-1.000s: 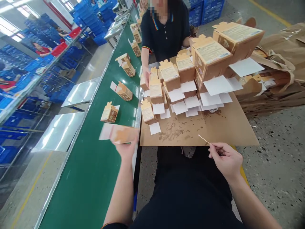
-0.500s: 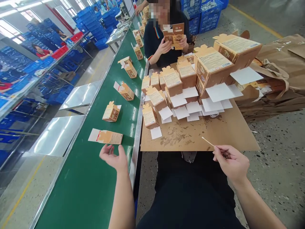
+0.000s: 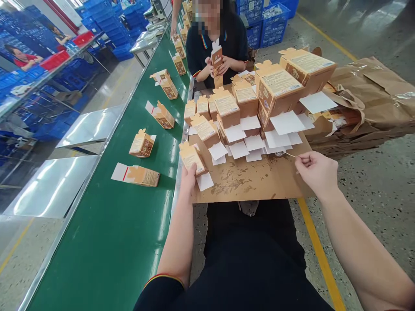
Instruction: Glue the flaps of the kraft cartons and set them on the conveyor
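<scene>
My left hand [image 3: 188, 178] is closed on a small brown carton [image 3: 193, 159] at the near left corner of the cardboard-topped table [image 3: 259, 183]. The carton tilts slightly, its scalloped tab facing away and a white flap hanging toward me. Between the fingertips of my right hand [image 3: 316, 170] is a thin cotton swab [image 3: 291, 155]. Its tip reaches a small clear dish [image 3: 279, 153], partly hidden under white flaps at the table's right side. Beyond my hands stand several similar cartons [image 3: 227, 106] in stacked rows, their white flaps open toward me.
On my left runs a green conveyor belt [image 3: 113, 233] with several cartons, the nearest a carton lying flat [image 3: 142, 175]. Across the table a co-worker [image 3: 217, 47] handles another carton. Brown paper-wrapped bundles [image 3: 372, 99] lie at right, and blue crates [image 3: 275, 23] stand behind.
My left hand has moved from over the belt to the table and taken hold of the nearest carton. My right hand has brought the swab forward to the dish. The co-worker's carton is now folded up.
</scene>
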`<state>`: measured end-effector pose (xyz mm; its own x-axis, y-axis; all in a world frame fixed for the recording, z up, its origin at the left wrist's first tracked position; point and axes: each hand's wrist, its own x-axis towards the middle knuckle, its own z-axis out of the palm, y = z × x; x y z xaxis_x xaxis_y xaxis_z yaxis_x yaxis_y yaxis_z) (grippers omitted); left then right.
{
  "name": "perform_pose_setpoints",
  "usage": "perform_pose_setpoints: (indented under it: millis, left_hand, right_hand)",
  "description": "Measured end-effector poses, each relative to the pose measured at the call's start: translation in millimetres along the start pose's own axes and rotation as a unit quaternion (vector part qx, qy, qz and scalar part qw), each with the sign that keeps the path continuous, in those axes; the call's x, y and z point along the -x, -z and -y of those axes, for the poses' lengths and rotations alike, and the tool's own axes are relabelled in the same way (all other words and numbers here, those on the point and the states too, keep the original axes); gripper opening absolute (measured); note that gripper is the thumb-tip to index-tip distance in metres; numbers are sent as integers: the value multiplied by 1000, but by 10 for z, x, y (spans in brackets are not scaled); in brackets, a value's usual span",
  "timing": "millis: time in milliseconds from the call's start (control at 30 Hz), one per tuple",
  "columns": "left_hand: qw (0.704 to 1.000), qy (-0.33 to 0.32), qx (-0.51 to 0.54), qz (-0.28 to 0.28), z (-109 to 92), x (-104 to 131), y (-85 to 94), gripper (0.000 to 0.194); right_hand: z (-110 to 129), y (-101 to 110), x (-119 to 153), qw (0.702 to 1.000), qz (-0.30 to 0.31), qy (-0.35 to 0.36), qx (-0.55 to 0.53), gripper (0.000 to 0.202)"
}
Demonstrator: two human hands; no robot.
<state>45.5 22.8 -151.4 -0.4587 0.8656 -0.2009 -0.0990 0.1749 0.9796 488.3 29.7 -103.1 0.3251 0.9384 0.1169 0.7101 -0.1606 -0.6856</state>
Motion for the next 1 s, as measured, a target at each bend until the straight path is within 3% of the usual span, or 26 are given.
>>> perform_pose_setpoints:
  millis: [100,233,333,433,533,633,767,833,1000]
  left_hand:
    - [996,36,62,-48,90,403,197,60]
    - [994,51,96,14,83,805,363,64]
    - [993,35,83,77,25,936,293,73]
    - [991,14,72,110,-31,953,93,84]
    - [990,-3,48,132,-60,912,-94,87]
    - [988,0,22,154,-47,863,-170,84]
    - [989,-2,4,149,21,831,-154,90]
    - [989,-7,-6,147,52,835,-145,89]
    - [989,-15,-14,149,72,874,-171,85]
  right_hand:
    - [167,-28,-217,997,44,24,51,15]
    - [294,-127,-409,994,71,57,55,29]
    - [308,-156,-483,994,74,69,43,34]
    - [237,-73,-445,996,52,58,31,30]
    - [96,51,-176,999,18,42,-21,17]
    - [26,14,374,990,46,57,-121,9]
    - [227,-405,1214,956,140,119,-230,23]
    - [378,-653,1494,948,152,145,-238,24]
    - [522,-979,1688,943,160,183,-228,23]
